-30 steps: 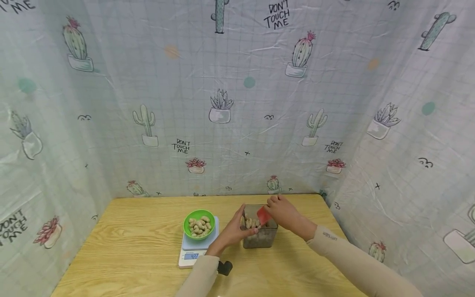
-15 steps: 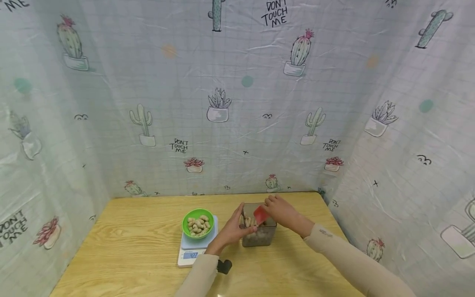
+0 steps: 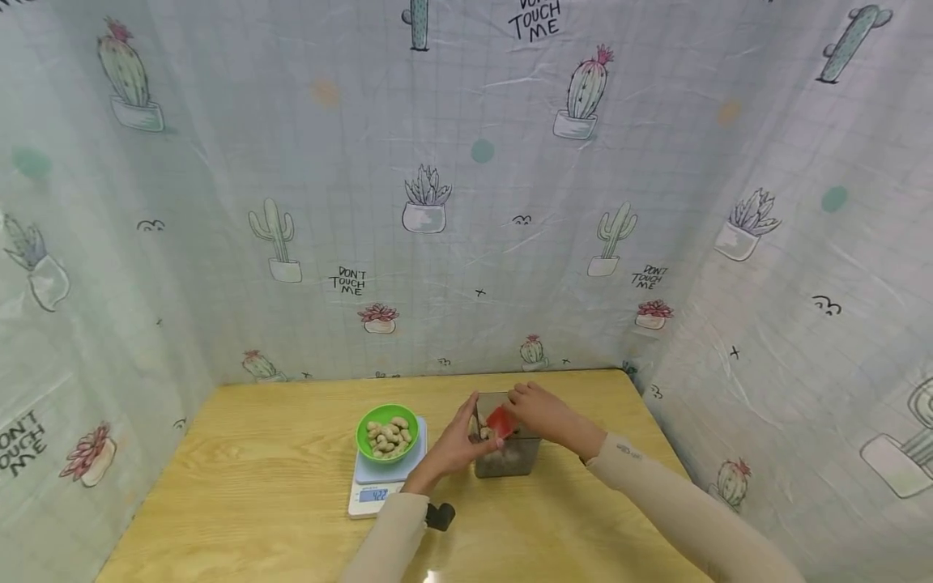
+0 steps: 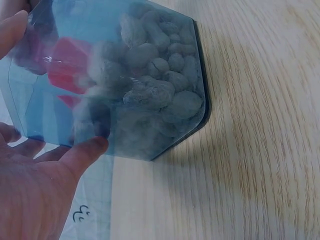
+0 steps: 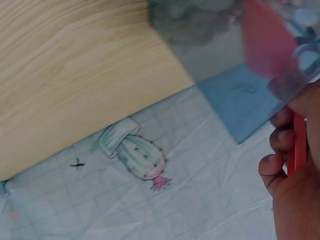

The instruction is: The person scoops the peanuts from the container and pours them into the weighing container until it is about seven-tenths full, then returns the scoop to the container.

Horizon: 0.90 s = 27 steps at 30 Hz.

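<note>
A clear grey-tinted plastic container (image 3: 509,464) stands on the table with unshelled peanuts (image 4: 150,92) in its lower part. My left hand (image 3: 452,447) grips its left side, thumb across the front wall near the rim and fingers around the left edge. My right hand (image 3: 545,414) holds a red scoop (image 3: 500,422) by its handle, which shows between curled fingers in the right wrist view. The scoop's blade is down inside the container, above or among the peanuts; the left wrist view shows it blurred through the wall.
Left of the container, a green bowl (image 3: 389,410) with several peanuts sits on a white kitchen scale (image 3: 357,504), its display reading about 422. A black heart-shaped piece (image 3: 440,517) is by the left wrist. A cactus-print curtain (image 3: 437,316) hangs behind the wooden table (image 3: 262,486).
The red scoop and my right hand have shifted slightly left within the container, toward my left hand. My left hand keeps its hold. The head view has tilted a little.
</note>
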Tool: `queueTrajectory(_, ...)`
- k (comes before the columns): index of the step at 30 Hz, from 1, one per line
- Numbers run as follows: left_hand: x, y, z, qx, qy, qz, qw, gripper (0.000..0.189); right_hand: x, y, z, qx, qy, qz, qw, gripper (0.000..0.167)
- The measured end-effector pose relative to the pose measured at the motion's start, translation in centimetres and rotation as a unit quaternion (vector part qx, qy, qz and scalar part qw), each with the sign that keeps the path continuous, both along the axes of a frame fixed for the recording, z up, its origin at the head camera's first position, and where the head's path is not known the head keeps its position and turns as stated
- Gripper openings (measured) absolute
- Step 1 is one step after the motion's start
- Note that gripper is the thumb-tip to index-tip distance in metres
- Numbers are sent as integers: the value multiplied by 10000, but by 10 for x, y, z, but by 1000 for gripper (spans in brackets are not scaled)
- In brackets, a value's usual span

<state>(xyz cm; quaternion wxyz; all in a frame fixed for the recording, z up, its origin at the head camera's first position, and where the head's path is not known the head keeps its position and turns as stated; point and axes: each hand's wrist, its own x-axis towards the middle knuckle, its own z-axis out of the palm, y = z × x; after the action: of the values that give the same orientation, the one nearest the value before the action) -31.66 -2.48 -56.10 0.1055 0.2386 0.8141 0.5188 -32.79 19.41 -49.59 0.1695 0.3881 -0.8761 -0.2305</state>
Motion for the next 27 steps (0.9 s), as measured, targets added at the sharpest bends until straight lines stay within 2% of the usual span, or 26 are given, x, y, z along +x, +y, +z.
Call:
queueTrajectory(5,-3,1,-1,-53,128,12,9999,105,-1,5,-4,-259,-171,116,9995,24)
queueTrajectory(12,1,4,-2,-66,191,7,9998,105,-4,3,-1,-371,-645,297,9968,20)
queueTrajectory(20,4,8,-1,49,101,14,9999,102,-6,7,-1,-446,-651,426,9960,16)
queueTrajectory(27,8,6,-1,-40,82,100,9999,102,-8,7,-1,-1076,-1030,250,9885,9)
